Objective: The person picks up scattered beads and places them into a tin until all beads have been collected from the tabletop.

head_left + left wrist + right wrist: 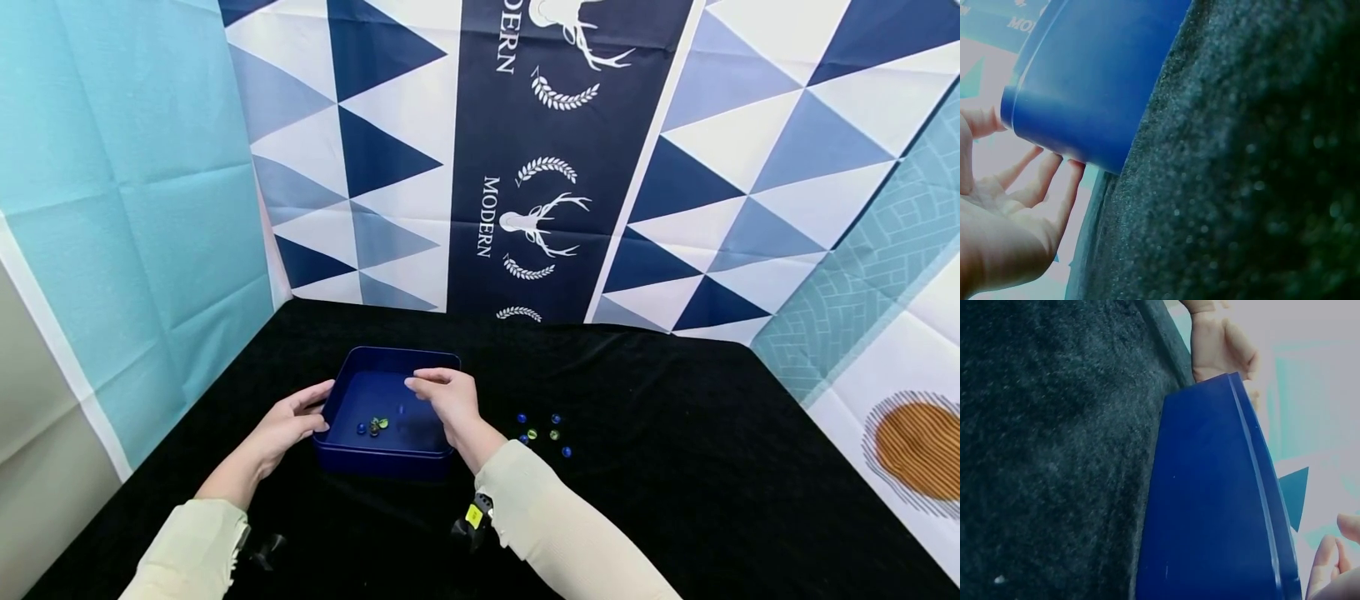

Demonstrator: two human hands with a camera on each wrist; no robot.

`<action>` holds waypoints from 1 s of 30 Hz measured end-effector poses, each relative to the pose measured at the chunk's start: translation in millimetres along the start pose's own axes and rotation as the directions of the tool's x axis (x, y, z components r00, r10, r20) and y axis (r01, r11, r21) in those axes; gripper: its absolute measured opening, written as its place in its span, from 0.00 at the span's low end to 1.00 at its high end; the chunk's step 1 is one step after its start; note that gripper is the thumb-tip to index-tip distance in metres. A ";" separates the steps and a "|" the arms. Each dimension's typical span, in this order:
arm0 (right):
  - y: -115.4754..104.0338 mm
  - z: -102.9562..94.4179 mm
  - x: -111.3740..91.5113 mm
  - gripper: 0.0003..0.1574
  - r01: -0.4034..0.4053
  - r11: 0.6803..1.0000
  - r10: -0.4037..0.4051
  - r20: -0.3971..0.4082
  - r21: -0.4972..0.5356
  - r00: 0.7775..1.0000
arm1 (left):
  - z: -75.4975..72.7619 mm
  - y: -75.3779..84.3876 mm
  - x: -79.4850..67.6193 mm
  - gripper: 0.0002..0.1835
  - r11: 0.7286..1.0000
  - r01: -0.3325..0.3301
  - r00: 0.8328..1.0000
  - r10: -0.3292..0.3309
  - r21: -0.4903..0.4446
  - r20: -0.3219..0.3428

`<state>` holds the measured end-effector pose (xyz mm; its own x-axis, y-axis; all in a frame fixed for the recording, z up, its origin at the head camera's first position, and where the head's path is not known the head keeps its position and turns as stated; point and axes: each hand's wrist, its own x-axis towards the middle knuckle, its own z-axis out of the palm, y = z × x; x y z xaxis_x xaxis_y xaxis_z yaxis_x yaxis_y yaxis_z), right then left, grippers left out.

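A deep blue square box [431, 455] sits on the black cloth. Inside it, several glass marbles [374, 431], blue and yellow-green, lie towards the left front. My left hand [281, 425] steadies the box's left side, its extended fingertips [1075, 164] against the outer wall and the thumb at the rim. Over the right part of the box is my right hand [452, 402], thumb and forefinger a little apart with nothing seen between them. Below those fingertips, a blurred blue spot [401, 409] shows against the inside of the box.
To the right of the box, several loose marbles [554, 434], blue and yellow-green, lie on the black cloth [675, 467]. Patterned fabric [397, 158] hangs behind the table, and a light blue curtain [150, 208] hangs at the left.
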<state>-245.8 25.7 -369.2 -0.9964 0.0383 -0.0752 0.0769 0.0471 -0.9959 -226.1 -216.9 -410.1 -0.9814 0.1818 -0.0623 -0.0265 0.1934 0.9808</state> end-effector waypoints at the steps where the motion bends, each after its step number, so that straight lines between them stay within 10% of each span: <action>1: 0.5 -0.9 -0.1 0.16 0.002 1.000 -0.002 0.000 -0.002 1.000 | 0.1 0.3 -0.3 0.38 1.000 -0.002 1.000 0.002 0.000 0.001; 30: 22.8 -55.8 -11.8 0.18 0.077 0.995 -0.075 -0.046 0.057 0.996 | -0.5 -2.6 0.4 0.37 1.000 -0.019 1.000 0.019 -0.007 -0.008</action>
<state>-230.4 82.0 -388.3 -0.9967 0.0806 0.0017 -0.0023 -0.0068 -1.0000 -226.6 -217.7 -412.6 -0.9832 0.1773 -0.0426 -0.0095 0.1835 0.9830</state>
